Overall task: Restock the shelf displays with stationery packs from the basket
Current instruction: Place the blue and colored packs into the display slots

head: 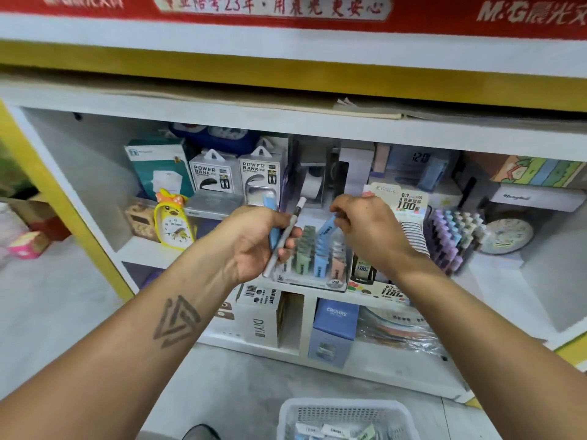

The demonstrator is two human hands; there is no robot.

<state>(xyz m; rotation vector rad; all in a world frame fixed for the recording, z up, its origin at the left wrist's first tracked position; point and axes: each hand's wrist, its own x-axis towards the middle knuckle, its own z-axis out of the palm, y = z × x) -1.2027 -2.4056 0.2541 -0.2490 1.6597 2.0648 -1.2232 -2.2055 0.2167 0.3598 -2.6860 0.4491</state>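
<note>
above the display box [313, 274], left hand [254, 239] grips pens [283, 239]; right hand [368, 230] pinches a blue pack [327, 227].

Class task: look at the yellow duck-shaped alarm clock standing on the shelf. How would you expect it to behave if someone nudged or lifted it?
The yellow duck clock stands tall on a narrow base, so a nudge would probably tip it. It looks like moulded plastic, so likely stiff and fairly light. Its glossy surface may be a little slippery.
</note>
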